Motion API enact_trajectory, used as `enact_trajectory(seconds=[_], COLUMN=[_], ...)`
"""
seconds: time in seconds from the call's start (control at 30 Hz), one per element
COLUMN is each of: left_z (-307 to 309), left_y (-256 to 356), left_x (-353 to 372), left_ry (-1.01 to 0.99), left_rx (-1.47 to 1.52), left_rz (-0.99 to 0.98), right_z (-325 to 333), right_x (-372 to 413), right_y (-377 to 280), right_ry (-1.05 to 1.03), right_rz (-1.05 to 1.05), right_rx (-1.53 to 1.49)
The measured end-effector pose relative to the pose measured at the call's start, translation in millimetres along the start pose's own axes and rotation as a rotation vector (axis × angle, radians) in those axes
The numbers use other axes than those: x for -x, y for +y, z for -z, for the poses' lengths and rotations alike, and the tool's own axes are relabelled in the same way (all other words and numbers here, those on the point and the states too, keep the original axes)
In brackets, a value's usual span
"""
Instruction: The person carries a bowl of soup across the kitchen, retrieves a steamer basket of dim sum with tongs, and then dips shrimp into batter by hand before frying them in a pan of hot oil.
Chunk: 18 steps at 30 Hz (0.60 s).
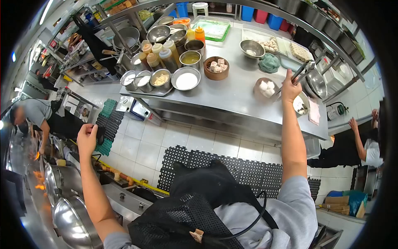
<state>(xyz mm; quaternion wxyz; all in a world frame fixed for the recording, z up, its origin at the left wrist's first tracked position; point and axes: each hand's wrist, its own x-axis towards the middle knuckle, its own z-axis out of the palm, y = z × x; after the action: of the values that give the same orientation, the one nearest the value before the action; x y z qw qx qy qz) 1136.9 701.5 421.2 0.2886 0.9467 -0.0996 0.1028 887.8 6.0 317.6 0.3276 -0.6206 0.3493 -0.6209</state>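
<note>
Your right hand (290,89) is stretched out over the bench (238,97), fingers pressed together around the tongs (302,73). The tongs point away from you, up off the surface, toward the trays (296,52) at the far edge. Just beside that hand sits a steamer (264,88) of white buns. A second steamer (216,68) of pale pieces stands nearer the bowls (186,79) and bottles (168,56). A green cloth (269,63) lies between the buns and the trays.

Your left hand (86,139) is well apart from all this, over by the stove, fingers curled tight on a black handle (100,135). Woks (62,180) sit below your forearm. Another person (37,112) bends at the stove line, and a second person (365,147) reaches up at the far right.
</note>
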Motion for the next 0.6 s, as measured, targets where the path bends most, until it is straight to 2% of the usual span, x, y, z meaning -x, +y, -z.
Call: enact_trajectory(seconds=[0.03,0.1,0.2,0.3,0.5,0.6], left_z=[8.4,26.2,54.5,82.5,129.9,154.4], left_y=[0.2,-22.2,-57.9,-83.3,-123.7,-143.1], left_x=[6.9,14.3,29.8,47.2,93.7,122.5], left_ry=[0.044,0.068,0.124,0.194,0.293,0.345], left_rx=[-0.042,-0.098,-0.067,-0.057,-0.123,-0.105], left_rz=[-0.065,-0.048,0.027,0.135,0.298,0.376], right_z=[-4.9,-10.1,-32.1,-82.2,-156.9,-172.3], right_x=[0.0,-11.4,-13.2,-4.6,19.3,20.6], right_y=[-3.1,-14.2,-68.7,-73.3,-56.3,-50.9], right_ry=[0.011,-0.042,-0.196,-0.324,-0.357,-0.419], right_rz=[0.039,0.056,0.103,0.117,0.013,0.036], right_rx=[0.026,-0.062,-0.339,-0.587,-0.719,-0.672])
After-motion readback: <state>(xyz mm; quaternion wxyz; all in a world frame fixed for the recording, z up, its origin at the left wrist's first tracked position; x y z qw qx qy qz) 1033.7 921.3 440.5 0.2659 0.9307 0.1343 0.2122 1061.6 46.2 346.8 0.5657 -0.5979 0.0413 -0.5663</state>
